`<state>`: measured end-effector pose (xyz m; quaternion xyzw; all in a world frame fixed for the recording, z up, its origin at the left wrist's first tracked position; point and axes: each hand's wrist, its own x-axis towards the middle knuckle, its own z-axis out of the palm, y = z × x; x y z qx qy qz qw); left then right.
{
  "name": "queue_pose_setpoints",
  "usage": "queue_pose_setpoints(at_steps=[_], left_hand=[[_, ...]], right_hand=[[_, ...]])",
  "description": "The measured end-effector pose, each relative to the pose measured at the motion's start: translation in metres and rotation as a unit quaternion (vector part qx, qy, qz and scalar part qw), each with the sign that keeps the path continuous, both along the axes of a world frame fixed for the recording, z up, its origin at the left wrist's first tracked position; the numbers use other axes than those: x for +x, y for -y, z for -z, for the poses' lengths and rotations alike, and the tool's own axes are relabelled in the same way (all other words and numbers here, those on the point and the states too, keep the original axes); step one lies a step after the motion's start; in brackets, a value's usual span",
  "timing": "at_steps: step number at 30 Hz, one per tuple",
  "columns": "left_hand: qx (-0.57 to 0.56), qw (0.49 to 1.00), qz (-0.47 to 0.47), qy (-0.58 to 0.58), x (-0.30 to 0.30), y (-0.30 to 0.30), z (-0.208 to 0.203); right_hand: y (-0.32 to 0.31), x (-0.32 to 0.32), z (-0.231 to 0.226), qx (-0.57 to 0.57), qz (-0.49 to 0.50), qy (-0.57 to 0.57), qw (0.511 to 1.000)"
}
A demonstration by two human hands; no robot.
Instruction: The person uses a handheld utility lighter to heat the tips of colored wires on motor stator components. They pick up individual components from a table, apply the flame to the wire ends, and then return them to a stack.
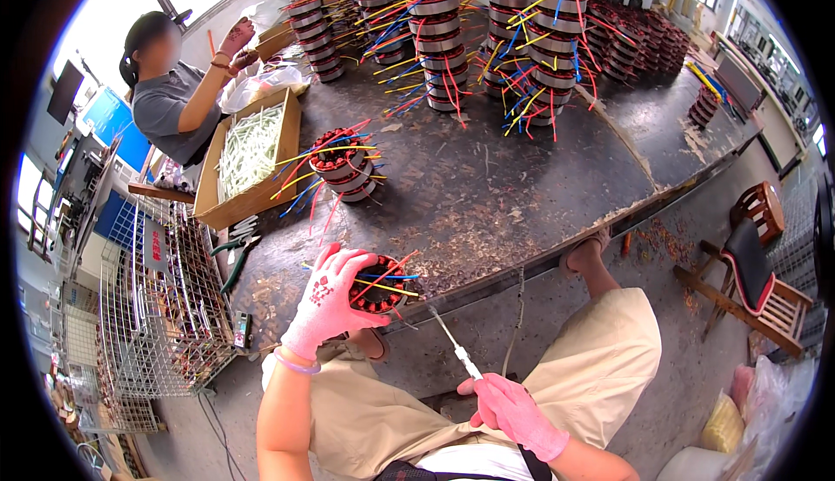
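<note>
Left hand (330,300) grips the stator (377,276) from its left.

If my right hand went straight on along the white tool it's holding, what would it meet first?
Probably the table edge, right by the tip of the white tool. Depth is unclear: the tool may pass over it toward the wires on the coil ring.

One glove (327,302) is red-dotted pink; the wires (396,290) red, yellow and blue.
</note>
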<state>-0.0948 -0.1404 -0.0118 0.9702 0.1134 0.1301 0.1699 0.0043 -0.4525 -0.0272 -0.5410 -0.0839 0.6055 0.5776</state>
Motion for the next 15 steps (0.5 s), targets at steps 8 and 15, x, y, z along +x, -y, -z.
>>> queue_pose_setpoints(at_steps=[8, 15], left_hand=[[0.002, 1.0, -0.005, 0.005, 0.0018, 0.0027, -0.0014], [0.009, 1.0, -0.007, 0.012, 0.0025, 0.0042, -0.0022]], right_hand=[[0.0002, 0.0, 0.0022, -0.009, -0.002, 0.011, 1.0], [-0.002, 0.0024, -0.0021, -0.008, -0.013, 0.042, 0.999]])
